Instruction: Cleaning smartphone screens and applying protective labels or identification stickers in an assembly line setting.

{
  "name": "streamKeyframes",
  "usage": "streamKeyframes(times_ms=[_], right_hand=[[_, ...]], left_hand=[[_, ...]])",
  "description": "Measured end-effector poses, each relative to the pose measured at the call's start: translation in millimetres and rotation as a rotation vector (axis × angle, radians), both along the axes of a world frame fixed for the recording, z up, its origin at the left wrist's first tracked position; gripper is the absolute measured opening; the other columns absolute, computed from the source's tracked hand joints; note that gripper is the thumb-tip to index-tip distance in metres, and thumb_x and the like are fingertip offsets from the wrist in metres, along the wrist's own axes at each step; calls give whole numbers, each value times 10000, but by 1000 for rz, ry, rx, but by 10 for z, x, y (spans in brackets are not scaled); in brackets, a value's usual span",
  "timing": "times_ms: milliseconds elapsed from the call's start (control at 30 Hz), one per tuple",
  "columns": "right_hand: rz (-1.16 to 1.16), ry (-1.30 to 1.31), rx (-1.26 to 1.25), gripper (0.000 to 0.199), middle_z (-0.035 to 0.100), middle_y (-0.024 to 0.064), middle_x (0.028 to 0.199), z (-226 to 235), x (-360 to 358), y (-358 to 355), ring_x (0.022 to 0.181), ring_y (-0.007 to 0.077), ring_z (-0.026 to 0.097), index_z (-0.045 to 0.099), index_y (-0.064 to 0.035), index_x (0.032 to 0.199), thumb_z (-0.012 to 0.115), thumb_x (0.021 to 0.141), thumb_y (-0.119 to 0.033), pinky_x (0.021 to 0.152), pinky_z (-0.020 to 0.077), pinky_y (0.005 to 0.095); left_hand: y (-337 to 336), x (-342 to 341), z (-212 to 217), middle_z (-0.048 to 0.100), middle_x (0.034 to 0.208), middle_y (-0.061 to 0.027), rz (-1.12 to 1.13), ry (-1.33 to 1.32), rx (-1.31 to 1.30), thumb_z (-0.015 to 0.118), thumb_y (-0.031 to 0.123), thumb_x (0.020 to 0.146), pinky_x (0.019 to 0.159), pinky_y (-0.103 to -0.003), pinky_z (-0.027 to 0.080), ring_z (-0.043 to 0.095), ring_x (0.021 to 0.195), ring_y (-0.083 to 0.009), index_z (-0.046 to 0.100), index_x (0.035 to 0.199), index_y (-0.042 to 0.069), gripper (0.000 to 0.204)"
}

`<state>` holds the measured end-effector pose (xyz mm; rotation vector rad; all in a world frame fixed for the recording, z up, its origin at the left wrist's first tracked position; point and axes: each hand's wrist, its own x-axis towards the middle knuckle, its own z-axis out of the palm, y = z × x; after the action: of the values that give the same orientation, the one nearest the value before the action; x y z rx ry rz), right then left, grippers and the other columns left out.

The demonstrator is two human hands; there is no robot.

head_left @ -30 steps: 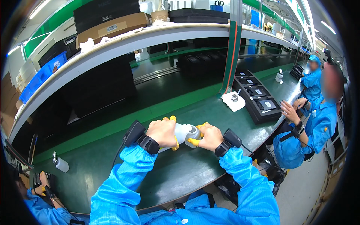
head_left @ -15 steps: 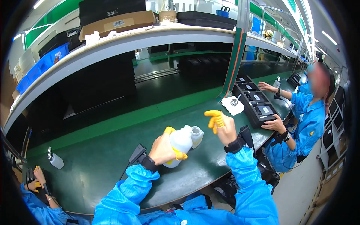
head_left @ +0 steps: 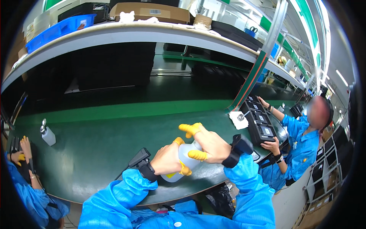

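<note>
A white plastic bottle (head_left: 187, 154) with a yellow patch near its base is tilted over the bench, its top leaning away to the right. My left hand (head_left: 167, 157), in yellow finger cots, is wrapped round its body. At the bottle's upper end is my right hand (head_left: 212, 144), also in yellow finger cots; its thumb lies across the near side and its forefinger reaches over the far side. That hand hides the bottle's neck and whatever stands behind it.
A small pump bottle (head_left: 47, 135) stands at the left, near a co-worker's hands (head_left: 23, 149). To the right, another co-worker holds a black tray (head_left: 259, 120) of boxed parts. A white cloth (head_left: 238, 120) with a metal piece lies beside it. A shelf (head_left: 126, 35) overhangs the green bench.
My right hand has come down and left onto the top of the bottle. The smaller open bottle behind it is now out of sight. The view has shifted.
</note>
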<state>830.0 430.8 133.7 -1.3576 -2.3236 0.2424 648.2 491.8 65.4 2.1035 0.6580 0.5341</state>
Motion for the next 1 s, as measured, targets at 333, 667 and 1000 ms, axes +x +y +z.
streamKeyframes(times_ms=[333,667,1000], right_hand=[[135,229,-400,453,498,200,1164,126,228,25,1079,276,530,404,8,1199,648,827,-81,883,477,369],[-90,192,-405,311,657,171,1004,358,106,-27,921,277,662,554,13,1182,598,877,-31,792,533,338],[135,77,-102,301,653,161,1065,337,85,-7,953,306,647,583,-5,1134,640,850,-86,818,517,342]], left_hand=[[36,-165,198,646,924,-186,60,85,6,832,308,460,733,-394,509,650,851,-347,510,1069,-1,756],[49,-170,177,639,934,-185,64,55,21,828,293,461,736,-386,504,643,857,-342,515,1064,10,736],[218,-227,44,578,990,-124,-232,-220,-278,840,232,471,781,-349,474,578,917,-237,485,1076,20,732]])
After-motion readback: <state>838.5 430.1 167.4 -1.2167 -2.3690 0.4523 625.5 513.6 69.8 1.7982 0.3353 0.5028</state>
